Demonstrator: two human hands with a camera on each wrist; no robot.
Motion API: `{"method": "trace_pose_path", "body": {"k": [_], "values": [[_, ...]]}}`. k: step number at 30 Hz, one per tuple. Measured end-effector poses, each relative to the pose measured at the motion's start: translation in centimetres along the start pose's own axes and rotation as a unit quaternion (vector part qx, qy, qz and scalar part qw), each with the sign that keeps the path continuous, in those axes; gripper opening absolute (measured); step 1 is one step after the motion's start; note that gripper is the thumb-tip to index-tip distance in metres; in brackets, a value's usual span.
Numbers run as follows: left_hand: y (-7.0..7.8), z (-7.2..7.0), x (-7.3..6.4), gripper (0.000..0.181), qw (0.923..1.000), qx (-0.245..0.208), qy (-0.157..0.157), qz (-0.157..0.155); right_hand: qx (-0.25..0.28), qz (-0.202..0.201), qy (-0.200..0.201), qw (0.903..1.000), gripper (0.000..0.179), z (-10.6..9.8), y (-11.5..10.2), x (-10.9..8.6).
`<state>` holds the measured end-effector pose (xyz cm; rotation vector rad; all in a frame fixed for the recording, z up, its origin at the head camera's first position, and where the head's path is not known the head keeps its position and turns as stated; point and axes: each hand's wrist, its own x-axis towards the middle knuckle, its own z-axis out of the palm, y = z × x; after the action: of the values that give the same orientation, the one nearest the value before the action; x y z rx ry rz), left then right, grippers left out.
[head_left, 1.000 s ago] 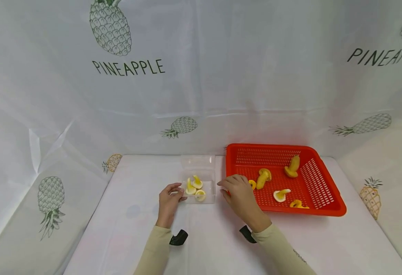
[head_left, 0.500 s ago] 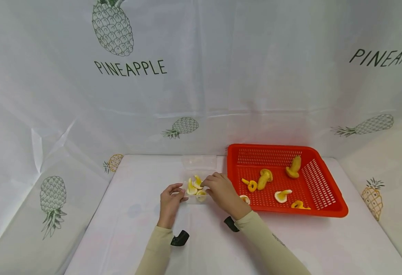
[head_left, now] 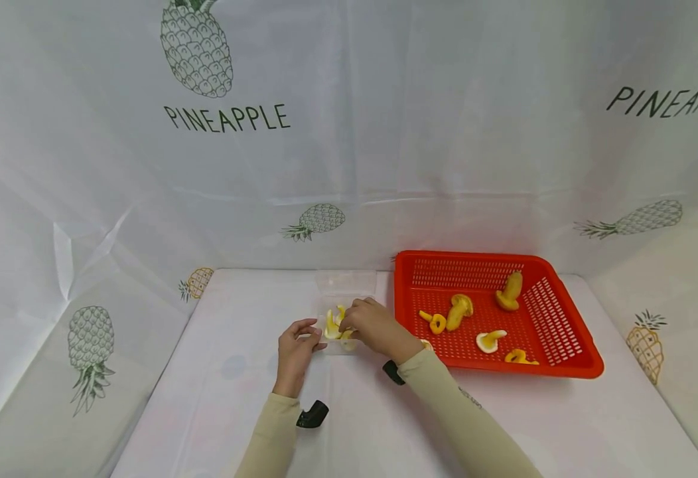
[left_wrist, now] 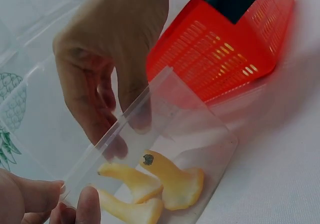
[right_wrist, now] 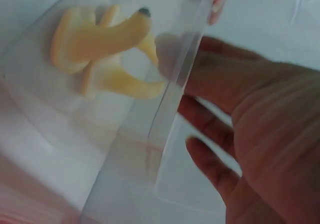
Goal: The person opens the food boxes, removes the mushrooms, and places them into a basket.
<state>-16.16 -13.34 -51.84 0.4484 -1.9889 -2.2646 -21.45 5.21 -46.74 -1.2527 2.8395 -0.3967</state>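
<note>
A clear plastic box point(head_left: 328, 349) stands open on the table, with three yellow mushrooms point(left_wrist: 176, 184) inside. My left hand point(head_left: 296, 352) pinches the box's left rim between thumb and fingers. My right hand point(head_left: 375, 325) reaches over the rim, and its thumb and fingertips dip inside. In the left wrist view its thumb and index finger stand apart, above the mushroom stems. The right wrist view has these fingertips behind the clear wall, close to the stem tips of the mushrooms point(right_wrist: 95, 41); no mushroom shows in their grip.
The box's lid point(head_left: 346, 282) lies folded back behind it. To the right, a red plastic basket point(head_left: 468, 254) holds several more mushrooms, among them a thick-stemmed one point(head_left: 509, 291) and a white-capped one point(head_left: 489, 341). A pineapple-printed white sheet point(head_left: 444, 133) hangs behind the table.
My right hand has moved left from the basket's edge to the box and dipped its fingers inside, uncovering mushrooms in the basket. My left hand stays on the box rim.
</note>
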Motion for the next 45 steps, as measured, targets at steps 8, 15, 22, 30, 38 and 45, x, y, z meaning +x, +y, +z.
{"method": "trace_pose_path", "body": {"k": [8, 15, 22, 30, 38, 45], "values": [[0.0, -0.1, -0.1, 0.033, 1.0000, -0.001, -0.002, -0.002, -0.012, -0.016, -0.051, 0.9985, 0.020, -0.1, 0.4, 0.9], [-0.1, -0.1, 0.0, 0.032, 0.9999, -0.009, -0.005, -0.002, 0.005, -0.015, -0.083, 0.9964, 0.014, 0.3, 0.8, 1.8], [-0.2, 0.0, 0.2, 0.031, 1.0000, -0.008, -0.006, 0.000, 0.035, -0.004, -0.049, 0.9982, 0.014, 0.2, 0.6, 1.5], [-0.1, 0.1, 0.0, 0.033, 1.0000, -0.004, -0.003, -0.002, 0.034, -0.016, 0.113, 0.9929, 0.017, -1.9, 0.0, -1.5], [-0.2, 0.2, 0.0, 0.031, 0.9999, 0.012, 0.010, -0.001, 0.014, -0.052, 0.264, 0.9630, 0.023, -2.7, 1.4, -5.9], [-0.2, 0.1, -0.1, 0.032, 0.9998, 0.018, 0.008, 0.002, 0.001, -0.052, 0.320, 0.9460, 0.030, -2.9, 3.2, -9.0]]}}
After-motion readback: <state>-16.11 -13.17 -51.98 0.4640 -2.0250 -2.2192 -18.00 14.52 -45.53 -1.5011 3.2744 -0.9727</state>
